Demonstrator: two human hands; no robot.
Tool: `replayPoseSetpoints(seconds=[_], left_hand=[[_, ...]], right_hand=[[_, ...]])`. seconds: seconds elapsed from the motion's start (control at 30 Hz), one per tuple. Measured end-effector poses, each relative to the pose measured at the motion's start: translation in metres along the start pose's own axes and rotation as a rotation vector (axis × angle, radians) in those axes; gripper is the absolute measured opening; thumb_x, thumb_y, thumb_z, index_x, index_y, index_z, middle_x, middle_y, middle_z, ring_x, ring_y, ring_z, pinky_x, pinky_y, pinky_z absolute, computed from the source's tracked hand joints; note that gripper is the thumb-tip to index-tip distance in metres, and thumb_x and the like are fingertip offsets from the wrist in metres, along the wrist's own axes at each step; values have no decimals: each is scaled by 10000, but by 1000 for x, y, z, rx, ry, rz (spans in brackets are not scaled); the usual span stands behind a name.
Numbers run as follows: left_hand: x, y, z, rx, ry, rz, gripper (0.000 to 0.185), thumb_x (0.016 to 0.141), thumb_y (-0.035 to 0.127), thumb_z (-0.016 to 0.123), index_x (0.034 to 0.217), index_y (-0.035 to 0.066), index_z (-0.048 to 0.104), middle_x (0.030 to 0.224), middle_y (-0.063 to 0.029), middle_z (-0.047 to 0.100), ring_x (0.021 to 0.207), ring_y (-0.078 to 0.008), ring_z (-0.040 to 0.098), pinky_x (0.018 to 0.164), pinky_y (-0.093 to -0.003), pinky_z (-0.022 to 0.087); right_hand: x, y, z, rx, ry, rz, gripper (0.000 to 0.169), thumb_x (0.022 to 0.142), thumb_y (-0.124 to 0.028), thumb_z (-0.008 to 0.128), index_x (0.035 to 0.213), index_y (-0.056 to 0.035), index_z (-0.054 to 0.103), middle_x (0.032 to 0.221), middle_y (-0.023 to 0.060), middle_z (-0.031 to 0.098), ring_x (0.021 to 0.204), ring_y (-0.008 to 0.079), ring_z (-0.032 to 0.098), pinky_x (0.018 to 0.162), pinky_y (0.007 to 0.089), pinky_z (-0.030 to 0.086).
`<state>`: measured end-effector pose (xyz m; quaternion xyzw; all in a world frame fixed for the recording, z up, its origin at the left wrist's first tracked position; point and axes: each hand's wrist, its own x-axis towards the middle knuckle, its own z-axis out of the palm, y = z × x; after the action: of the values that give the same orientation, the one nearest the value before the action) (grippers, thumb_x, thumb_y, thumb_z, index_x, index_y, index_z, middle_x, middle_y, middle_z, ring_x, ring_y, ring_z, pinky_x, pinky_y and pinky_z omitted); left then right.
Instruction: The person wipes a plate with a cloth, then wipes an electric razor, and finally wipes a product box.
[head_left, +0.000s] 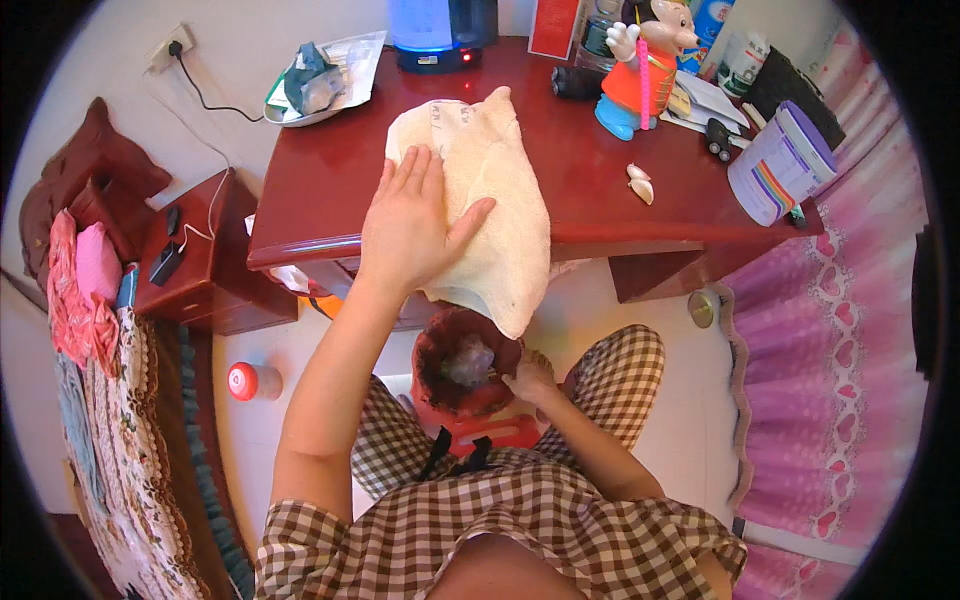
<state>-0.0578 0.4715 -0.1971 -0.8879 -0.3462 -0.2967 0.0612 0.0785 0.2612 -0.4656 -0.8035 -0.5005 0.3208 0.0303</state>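
Note:
A cream cloth lies on the dark red wooden desk and hangs over its front edge. My left hand rests flat on the cloth, fingers slightly spread and thumb out to the right. Below the desk edge, my right hand grips the right rim of a dark red bin between my knees. A crumpled clear plastic bag is inside the bin. Part of my right hand's fingers is hidden at the rim.
A plate with packets and an electric kettle stand at the back. Garlic cloves, a mouse figurine, a torch and a white tub are at the right. A red-lidded jar stands on the floor, left.

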Motion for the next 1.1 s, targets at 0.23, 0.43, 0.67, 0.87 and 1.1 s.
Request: replayPoseSetpoints(seconds=[0.23, 0.43, 0.67, 0.87, 1.1], left_hand=[[-1, -1, 0, 1, 2, -15, 739, 915, 524, 592, 1312, -97, 536, 1388, -267, 526, 1336, -374, 476, 1158, -450, 325], [-1, -2, -5, 25, 7, -26, 711, 911, 491, 614, 1314, -89, 539, 1391, -258, 528, 1318, -365, 498, 1155, -442, 334], [-2, -3, 0, 32, 13, -6, 682, 911, 464, 617, 1307, -88, 548, 1373, -266, 541, 1305, -373, 510, 1149, -442, 339], [1, 1, -2, -4, 18, 5, 664, 917, 441, 613, 1312, -88, 540, 1370, -266, 543, 1307, -380, 506, 1149, -449, 337], [1, 4, -6, 7, 10, -20, 642, 916, 417, 618, 1311, -83, 544, 1366, -258, 550, 1323, -380, 490, 1145, -450, 343]], right_hand=[[53, 55, 84, 94, 104, 250, 882, 743, -379, 752, 1435, -13, 348, 1425, 244, 433, 1304, 403, 421, 1106, 478, 354], [90, 146, 163, 400, 555, 134, 382, 773, -208, 668, 1086, 9, 651, 861, 204, 654, 695, 327, 643, 635, 466, 548], [46, 139, 93, 1163, 164, 662, 267, 767, -94, 684, 987, 49, 636, 831, 170, 633, 679, 319, 634, 552, 514, 564], [17, 151, 46, 1578, 423, 641, 281, 829, -70, 636, 1066, 76, 590, 963, 197, 634, 776, 356, 646, 556, 505, 580], [125, 193, 39, 1886, 763, 825, 309, 863, -20, 607, 1145, 86, 540, 1133, 243, 583, 848, 374, 649, 576, 509, 600]])
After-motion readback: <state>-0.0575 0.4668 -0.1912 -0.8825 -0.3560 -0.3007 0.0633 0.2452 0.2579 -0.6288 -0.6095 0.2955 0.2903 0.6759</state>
